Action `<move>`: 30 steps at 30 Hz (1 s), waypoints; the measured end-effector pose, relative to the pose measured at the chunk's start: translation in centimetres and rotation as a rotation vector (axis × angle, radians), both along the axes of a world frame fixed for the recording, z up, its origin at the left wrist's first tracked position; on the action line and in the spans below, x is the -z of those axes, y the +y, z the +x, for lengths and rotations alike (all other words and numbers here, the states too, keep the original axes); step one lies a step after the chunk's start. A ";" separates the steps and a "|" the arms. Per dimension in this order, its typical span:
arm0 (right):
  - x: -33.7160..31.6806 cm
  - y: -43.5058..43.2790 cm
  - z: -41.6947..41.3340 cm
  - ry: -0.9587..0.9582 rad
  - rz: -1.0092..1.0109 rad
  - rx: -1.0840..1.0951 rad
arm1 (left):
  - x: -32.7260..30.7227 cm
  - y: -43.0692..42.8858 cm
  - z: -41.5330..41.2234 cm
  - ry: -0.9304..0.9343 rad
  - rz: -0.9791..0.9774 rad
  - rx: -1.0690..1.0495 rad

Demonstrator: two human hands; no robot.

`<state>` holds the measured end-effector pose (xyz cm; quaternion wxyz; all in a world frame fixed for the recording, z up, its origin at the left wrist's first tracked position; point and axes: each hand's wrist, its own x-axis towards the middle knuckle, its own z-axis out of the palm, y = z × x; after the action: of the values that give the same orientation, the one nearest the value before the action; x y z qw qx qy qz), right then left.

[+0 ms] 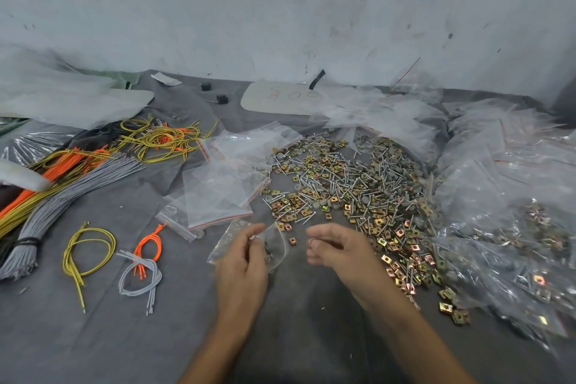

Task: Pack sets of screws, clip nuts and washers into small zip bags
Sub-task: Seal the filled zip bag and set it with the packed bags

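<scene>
- Left hand [246,259] pinches a small zip bag [279,248].
- Right hand [336,248], fingers curled, is just beside the bag; I cannot tell whether it holds anything.
- Hardware pile [358,184] lies just beyond, toward the surface's right edge.

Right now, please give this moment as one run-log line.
left hand: holds zip bag | right hand: fingers curled, contents unclear | hardware pile: ahead of right hand

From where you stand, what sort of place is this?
Likely a small hand-packing workshop: a loose heap of screws, clip nuts and washers on a grey cloth, empty zip bags stacked beside it, and filled bags piled to the right.
</scene>
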<state>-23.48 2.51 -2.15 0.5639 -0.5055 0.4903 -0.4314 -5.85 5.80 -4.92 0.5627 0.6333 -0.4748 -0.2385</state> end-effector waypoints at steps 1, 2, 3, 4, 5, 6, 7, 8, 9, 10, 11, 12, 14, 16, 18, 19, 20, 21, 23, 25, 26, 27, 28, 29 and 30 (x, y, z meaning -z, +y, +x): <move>-0.2 0.3 0.4 0.006 -0.015 -0.012 | 0.0 0.1 0.0 -0.021 0.005 0.005; -0.4 0.7 0.7 0.025 -0.041 -0.024 | -0.1 0.2 -0.1 -0.055 0.003 0.013; -0.6 1.0 1.2 0.053 -0.078 -0.038 | -0.1 0.4 -0.2 -0.098 -0.004 0.024; -0.8 1.3 1.6 0.095 -0.121 -0.051 | -0.2 0.5 -0.3 -0.140 -0.015 0.037; -1.0 1.6 2.0 0.157 -0.170 -0.061 | -0.2 0.6 -0.3 -0.172 -0.022 0.050; -1.2 1.9 2.4 0.244 -0.226 -0.063 | -0.2 0.7 -0.4 -0.191 -0.026 0.062; -1.3 2.0 2.7 0.351 -0.288 -0.059 | -0.2 0.7 -0.4 -0.203 -0.027 0.073; -1.5 2.1 2.9 0.471 -0.352 -0.057 | -0.2 0.7 -0.5 -0.214 -0.029 0.082; -1.6 2.2 3.2 0.602 -0.414 -0.064 | -0.2 0.8 -0.5 -0.227 -0.032 0.088; -1.7 2.2 3.4 0.732 -0.471 -0.084 | -0.1 0.8 -0.4 -0.236 -0.035 0.093; -1.6 2.3 3.6 0.844 -0.521 -0.112 | -0.1 0.8 -0.4 -0.237 -0.035 0.096; -1.5 2.3 3.7 0.924 -0.554 -0.144 | -0.1 0.8 -0.4 -0.235 -0.034 0.098; -1.3 2.2 3.7 0.988 -0.569 -0.195 | -0.1 0.8 -0.4 -0.238 -0.039 0.102; -1.3 2.2 3.4 0.961 -0.557 -0.222 | -0.2 0.7 -0.5 -0.245 -0.045 0.108; -1.5 2.1 2.9 0.840 -0.529 -0.205 | -0.2 0.8 -0.4 -0.248 -0.048 0.112; -1.7 1.9 2.4 0.788 -0.522 -0.163 | -0.2 0.8 -0.4 -0.252 -0.048 0.114; -1.7 1.4 1.8 0.754 -0.528 -0.102 | -0.2 0.8 -0.4 -0.257 -0.043 0.118; -1.7 0.6 1.0 0.741 -0.539 -0.038 | -0.2 0.9 -0.4 -0.258 -0.035 0.122; -1.7 -1.5 -0.6 0.796 -0.524 0.060 | -0.3 0.9 -0.5 -0.253 -0.024 0.128; -1.6 -4.0 -1.8 0.950 -0.460 0.087 | -0.3 0.9 -0.5 -0.259 -0.017 0.127; -1.4 -5.1 -2.1 1.028 -0.422 0.077 | -0.2 0.8 -0.5 -0.259 -0.012 0.125; -1.1 -6.0 -2.2 1.086 -0.388 0.058 | -0.2 0.9 -0.5 -0.258 -0.010 0.125; -0.8 -6.7 -2.1 1.133 -0.358 0.030 | -0.1 0.9 -0.4 -0.258 -0.008 0.123; -0.5 -7.2 -1.9 1.169 -0.343 0.005 | -0.2 0.9 -0.4 -0.261 -0.006 0.121; -0.3 -7.5 -1.7 1.191 -0.345 -0.007 | -0.2 0.8 -0.4 -0.263 -0.004 0.121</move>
<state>-25.21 -4.94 -1.84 0.1051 -0.7451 0.6422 -0.1464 -6.27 6.63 -4.71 0.4814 0.6283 -0.5821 -0.1859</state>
